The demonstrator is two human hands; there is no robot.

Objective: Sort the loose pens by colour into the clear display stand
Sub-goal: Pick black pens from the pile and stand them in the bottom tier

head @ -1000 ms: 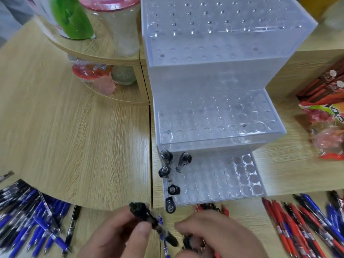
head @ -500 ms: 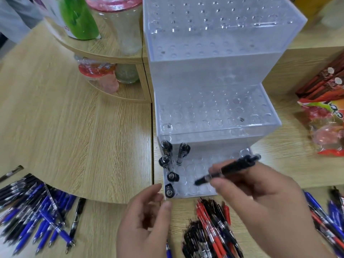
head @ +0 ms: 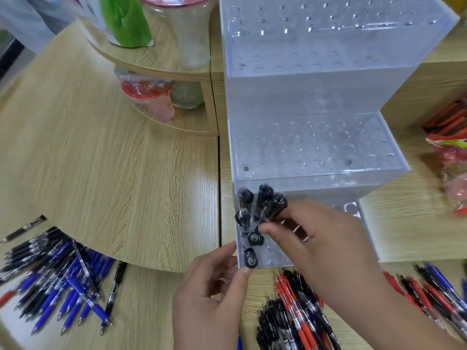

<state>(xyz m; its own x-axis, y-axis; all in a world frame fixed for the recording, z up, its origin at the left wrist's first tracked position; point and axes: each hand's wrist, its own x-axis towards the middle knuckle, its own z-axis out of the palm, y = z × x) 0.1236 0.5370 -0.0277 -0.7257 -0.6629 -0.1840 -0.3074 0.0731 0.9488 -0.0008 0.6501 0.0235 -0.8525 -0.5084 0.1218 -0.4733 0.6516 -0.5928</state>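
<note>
The clear three-step display stand [head: 316, 147] stands on the wooden table. Several black pens [head: 243, 218] stand in holes along the left side of its lowest step. My right hand [head: 326, 248] pinches another black pen [head: 276, 205], nearly upright over the lowest step beside those pens. My left hand [head: 212, 296] hovers at the stand's front left corner, fingers loosely curled, holding nothing. Loose blue and black pens [head: 58, 279] lie at the left. Red and black pens [head: 298, 314] lie in front of the stand.
More red, black and blue pens [head: 434, 291] lie at the right. A curved wooden shelf [head: 156, 69] at the back left holds a jar [head: 187, 29] and a green packet [head: 126, 21]. Red snack packets [head: 452, 137] lie at the right edge.
My right hand swung the black pen from lying sideways over the lowest step to nearly upright beside the standing pens. My left hand rose toward the stand's front left corner.
</note>
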